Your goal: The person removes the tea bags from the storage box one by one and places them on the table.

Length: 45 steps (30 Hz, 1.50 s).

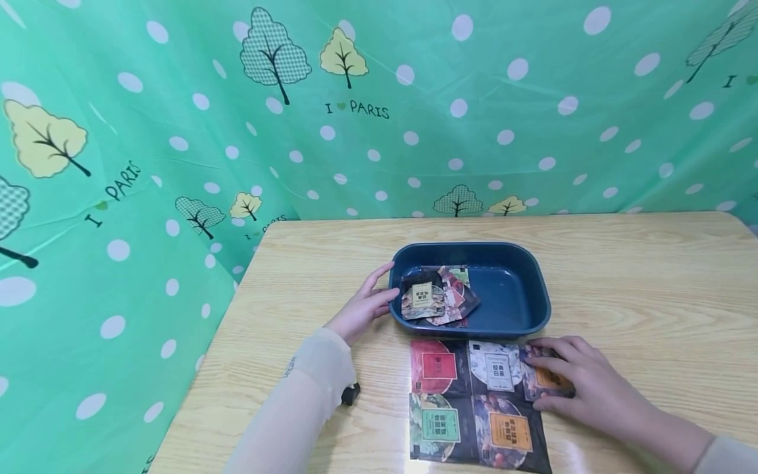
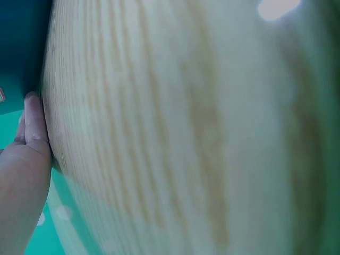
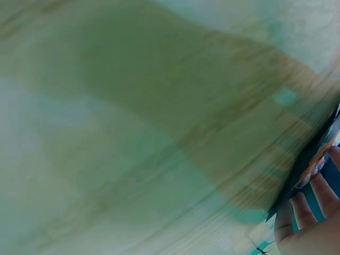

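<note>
A dark blue plastic tub (image 1: pixel 503 289) stands on the table with several flat sachets (image 1: pixel 422 296) piled in its left half. My left hand (image 1: pixel 364 308) touches the tub's left wall, its fingers fairly straight along the rim and side. In front of the tub, flat sachets lie in two rows: red-labelled (image 1: pixel 439 367), white-labelled (image 1: pixel 496 367), green-labelled (image 1: pixel 441 426) and orange-labelled (image 1: pixel 509 431). At the right end of the back row, my right hand (image 1: pixel 586 382) holds another orange-label sachet (image 1: pixel 547 376) between thumb and fingers, partly hiding it. It overlaps the white-labelled one.
The light wood table (image 1: pixel 651 289) extends to both sides of the tub. A green dotted curtain (image 1: pixel 414 164) hangs behind the table and along its left. A small black object (image 1: pixel 351 394) shows beneath my left sleeve.
</note>
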Tool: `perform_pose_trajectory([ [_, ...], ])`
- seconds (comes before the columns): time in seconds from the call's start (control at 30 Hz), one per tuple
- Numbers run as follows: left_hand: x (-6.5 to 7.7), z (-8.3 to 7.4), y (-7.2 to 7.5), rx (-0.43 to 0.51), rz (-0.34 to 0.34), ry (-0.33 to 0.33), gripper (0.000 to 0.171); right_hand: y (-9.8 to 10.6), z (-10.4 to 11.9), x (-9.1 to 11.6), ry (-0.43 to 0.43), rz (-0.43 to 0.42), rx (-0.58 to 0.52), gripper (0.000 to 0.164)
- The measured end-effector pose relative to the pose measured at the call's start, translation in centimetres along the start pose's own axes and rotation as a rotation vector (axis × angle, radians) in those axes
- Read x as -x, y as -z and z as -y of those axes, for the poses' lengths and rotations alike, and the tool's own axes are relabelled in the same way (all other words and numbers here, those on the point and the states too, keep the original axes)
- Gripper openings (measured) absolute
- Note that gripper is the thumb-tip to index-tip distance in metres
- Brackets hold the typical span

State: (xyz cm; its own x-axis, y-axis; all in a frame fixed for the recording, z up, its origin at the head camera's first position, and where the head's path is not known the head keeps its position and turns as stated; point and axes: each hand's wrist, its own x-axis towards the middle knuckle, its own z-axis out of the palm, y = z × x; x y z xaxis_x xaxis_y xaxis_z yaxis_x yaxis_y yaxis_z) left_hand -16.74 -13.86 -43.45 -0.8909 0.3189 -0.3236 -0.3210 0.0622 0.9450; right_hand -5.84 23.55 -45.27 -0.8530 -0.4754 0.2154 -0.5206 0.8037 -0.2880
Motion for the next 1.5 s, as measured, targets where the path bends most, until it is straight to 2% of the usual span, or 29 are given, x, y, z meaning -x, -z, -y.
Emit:
perform_pose_trajectory([
  [0.3, 0.0, 0.1, 0.0, 0.003, 0.002, -0.005, 0.060, 0.2, 0.0, -0.3, -0.016, 0.049, -0.027, 0.066],
  [0.53, -0.1, 0.0, 0.1, -0.001, 0.006, -0.001, 0.062, 1.0, 0.5, -0.7, -0.088, 0.120, -0.072, 0.066],
  [0.83, -0.2, 0.2, 0.2, -0.005, 0.006, 0.004, 0.061, 1.9, 1.6, -2.0, -0.035, -0.014, -0.020, 0.041],
  [1.03, -0.2, 0.2, 0.2, -0.001, 0.006, 0.002, 0.061, 2.5, 2.9, -3.2, -0.040, -0.070, -0.073, 0.028],
  [1.27, -0.1, 0.2, 0.1, -0.002, -0.001, 0.006, 0.060, 3.3, 4.2, -4.4, -0.029, -0.119, -0.121, 0.021],
  [1.5, -0.2, 0.2, 0.2, -0.002, 0.007, 0.008, 0.060, 3.5, 4.9, -5.7, 0.052, -0.187, -0.117, 0.023],
])
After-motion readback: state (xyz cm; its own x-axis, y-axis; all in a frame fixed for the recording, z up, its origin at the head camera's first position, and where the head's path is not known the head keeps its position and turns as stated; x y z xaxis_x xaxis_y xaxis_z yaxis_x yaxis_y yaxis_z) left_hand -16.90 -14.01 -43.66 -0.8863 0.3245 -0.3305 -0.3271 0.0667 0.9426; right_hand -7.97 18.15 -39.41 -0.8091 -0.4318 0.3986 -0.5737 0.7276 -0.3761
